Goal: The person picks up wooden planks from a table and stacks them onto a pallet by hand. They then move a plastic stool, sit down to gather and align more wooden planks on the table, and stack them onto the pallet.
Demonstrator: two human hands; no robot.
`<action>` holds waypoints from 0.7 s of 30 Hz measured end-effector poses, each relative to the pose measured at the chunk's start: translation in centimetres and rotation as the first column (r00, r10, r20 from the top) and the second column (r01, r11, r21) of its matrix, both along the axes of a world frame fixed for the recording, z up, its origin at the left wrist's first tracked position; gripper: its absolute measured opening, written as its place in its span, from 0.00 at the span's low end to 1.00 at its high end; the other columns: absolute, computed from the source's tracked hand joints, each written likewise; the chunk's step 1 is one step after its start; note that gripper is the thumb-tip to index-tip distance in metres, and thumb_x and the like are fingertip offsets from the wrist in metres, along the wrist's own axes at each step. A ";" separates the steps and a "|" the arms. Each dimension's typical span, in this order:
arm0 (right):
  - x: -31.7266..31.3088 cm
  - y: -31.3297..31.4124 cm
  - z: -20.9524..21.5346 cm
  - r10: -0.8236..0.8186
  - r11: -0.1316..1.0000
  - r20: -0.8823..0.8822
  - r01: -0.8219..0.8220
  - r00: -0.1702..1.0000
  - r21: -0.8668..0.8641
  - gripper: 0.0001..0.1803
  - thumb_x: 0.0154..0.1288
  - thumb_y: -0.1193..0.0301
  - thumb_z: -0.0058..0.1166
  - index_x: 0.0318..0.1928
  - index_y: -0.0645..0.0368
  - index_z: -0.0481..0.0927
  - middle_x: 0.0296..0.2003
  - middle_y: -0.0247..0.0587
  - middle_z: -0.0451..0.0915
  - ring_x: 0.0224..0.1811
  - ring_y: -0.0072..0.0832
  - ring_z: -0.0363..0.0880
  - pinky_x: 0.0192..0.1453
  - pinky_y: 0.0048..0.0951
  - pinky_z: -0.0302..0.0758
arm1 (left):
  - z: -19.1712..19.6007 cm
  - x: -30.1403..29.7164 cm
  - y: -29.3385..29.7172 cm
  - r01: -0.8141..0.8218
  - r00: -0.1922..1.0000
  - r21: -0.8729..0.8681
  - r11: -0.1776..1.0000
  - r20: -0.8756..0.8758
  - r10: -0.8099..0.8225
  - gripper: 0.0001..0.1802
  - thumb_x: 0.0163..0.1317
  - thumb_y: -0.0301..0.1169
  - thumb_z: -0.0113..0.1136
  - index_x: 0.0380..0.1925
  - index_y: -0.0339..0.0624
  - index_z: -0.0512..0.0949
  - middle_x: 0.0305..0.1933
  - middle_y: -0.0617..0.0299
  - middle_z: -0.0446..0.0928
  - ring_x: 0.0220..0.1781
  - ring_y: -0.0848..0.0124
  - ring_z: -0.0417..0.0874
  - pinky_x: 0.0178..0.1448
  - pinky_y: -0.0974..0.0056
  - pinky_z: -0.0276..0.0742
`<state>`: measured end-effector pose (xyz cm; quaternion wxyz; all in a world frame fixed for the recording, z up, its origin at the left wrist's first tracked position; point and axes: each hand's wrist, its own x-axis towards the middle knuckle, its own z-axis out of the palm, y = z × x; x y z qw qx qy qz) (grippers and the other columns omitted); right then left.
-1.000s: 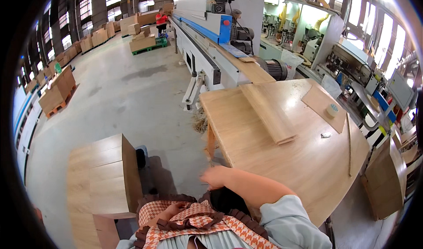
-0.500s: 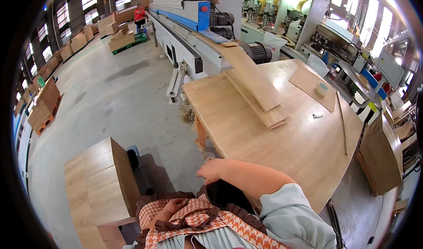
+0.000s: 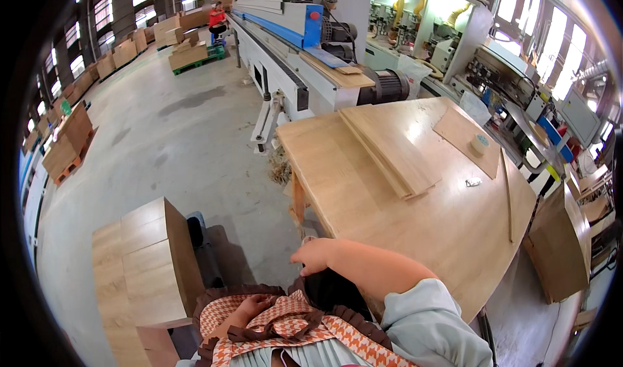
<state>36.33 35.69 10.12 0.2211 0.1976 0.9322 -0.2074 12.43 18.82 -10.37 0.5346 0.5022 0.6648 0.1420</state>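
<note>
My right hand hangs over the near left edge of the wooden table, its fingers loosely bent and partly apart, with nothing visible in them. My left hand lies on the orange and white checked apron at my waist, fingers resting on the cloth. On the table, beyond my right arm, lies a stack of long wood-coloured boards, touched by neither hand. Another board sits at the end of the long machine.
A stack of boards stands on the floor at my left. The table also bears a flat panel with a tape roll, a thin strip and a small crumpled piece. A motor juts out behind. A person in red is far off.
The top board, which reached back to the machine's end, now lies on the table along the stack. The view has shifted slightly. My hands have stayed nearly in place.
</note>
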 end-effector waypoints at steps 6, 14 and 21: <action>0.2 0.3 -0.3 0.032 0.999 0.010 -0.032 0.999 -0.025 0.27 0.55 0.57 0.52 0.54 0.55 0.68 0.48 0.48 0.74 0.51 0.44 0.71 0.53 0.40 0.67 | -0.9 -0.4 -0.1 -0.032 0.998 -0.032 0.999 0.050 0.034 0.26 0.53 0.40 0.59 0.49 0.36 0.72 0.44 0.53 0.77 0.47 0.67 0.77 0.51 0.65 0.71; -0.3 -0.3 1.4 0.003 0.998 0.083 0.002 0.997 -0.063 0.28 0.56 0.57 0.52 0.55 0.54 0.67 0.49 0.49 0.73 0.52 0.45 0.70 0.53 0.40 0.67 | 0.9 -0.2 -0.5 0.030 0.999 0.028 0.999 -0.042 -0.028 0.25 0.53 0.40 0.59 0.49 0.39 0.72 0.45 0.52 0.77 0.46 0.64 0.77 0.52 0.66 0.71; -0.1 0.1 0.4 0.036 0.998 0.048 -0.033 0.998 -0.057 0.28 0.55 0.56 0.52 0.55 0.53 0.67 0.48 0.49 0.73 0.50 0.46 0.71 0.52 0.41 0.68 | 2.0 0.1 -0.4 0.036 0.998 -0.002 0.999 -0.048 -0.036 0.24 0.54 0.41 0.58 0.49 0.39 0.73 0.44 0.53 0.77 0.46 0.65 0.77 0.52 0.66 0.70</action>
